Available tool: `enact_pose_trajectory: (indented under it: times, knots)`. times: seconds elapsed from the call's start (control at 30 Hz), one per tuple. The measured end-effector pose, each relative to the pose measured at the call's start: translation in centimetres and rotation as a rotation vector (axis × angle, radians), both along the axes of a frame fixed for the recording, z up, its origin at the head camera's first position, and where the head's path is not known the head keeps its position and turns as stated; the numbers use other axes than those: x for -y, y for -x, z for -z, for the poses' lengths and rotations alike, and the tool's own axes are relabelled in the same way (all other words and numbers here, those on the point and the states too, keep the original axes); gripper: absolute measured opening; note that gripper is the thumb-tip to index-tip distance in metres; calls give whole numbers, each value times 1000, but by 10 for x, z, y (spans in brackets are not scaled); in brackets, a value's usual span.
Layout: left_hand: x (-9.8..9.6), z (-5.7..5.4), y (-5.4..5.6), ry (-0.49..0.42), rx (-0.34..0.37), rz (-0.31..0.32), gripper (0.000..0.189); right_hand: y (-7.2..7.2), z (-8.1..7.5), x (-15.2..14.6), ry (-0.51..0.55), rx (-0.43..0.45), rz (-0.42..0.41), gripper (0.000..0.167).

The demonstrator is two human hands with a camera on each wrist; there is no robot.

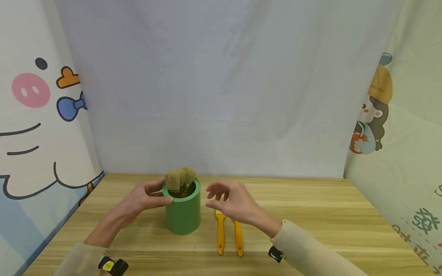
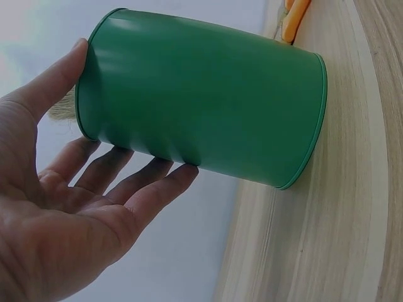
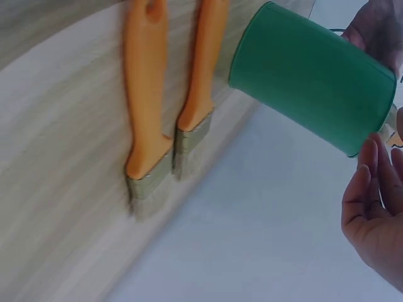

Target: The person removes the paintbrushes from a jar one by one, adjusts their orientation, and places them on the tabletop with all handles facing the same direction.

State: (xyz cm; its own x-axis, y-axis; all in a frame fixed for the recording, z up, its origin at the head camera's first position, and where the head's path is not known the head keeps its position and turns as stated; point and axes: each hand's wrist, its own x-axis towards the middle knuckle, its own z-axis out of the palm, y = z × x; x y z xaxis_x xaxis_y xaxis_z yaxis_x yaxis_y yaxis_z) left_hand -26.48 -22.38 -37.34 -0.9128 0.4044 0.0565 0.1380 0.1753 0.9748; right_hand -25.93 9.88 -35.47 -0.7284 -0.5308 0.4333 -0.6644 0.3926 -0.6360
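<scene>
A green cylindrical pot (image 1: 183, 216) stands upright on the wooden table, left of the middle. Paintbrushes (image 1: 180, 178) poke out of it with their pale bristles up; their handles are mostly hidden inside. My left hand (image 1: 146, 197) grips the pot near its rim, thumb on the near side and fingers on the far side, as the left wrist view also shows. Just right of the pot, my right hand (image 1: 233, 199) hovers with loosely bent fingers and nothing in them. Below it lie two orange-handled paintbrushes (image 3: 146, 94), side by side, bristles pointing away from me.
Wood-grain tabletop (image 1: 310, 218) stretches to both sides of the hands. A plain pale cloth (image 1: 221, 96) hangs behind the table. Printed cloths with cartoon figures hang at the left (image 1: 31, 161) and right (image 1: 411, 153).
</scene>
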Motion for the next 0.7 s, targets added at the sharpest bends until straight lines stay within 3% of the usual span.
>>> enact_pose_trajectory:
  times: [0.33,0.7]
  knots:
    - [-1,1,0,-4,12,-5,88,1,-15,25,-54,-21,-70,27]
    - [0,0,0,10,-5,2,88,12,-24,48,-63,-99,-66,25]
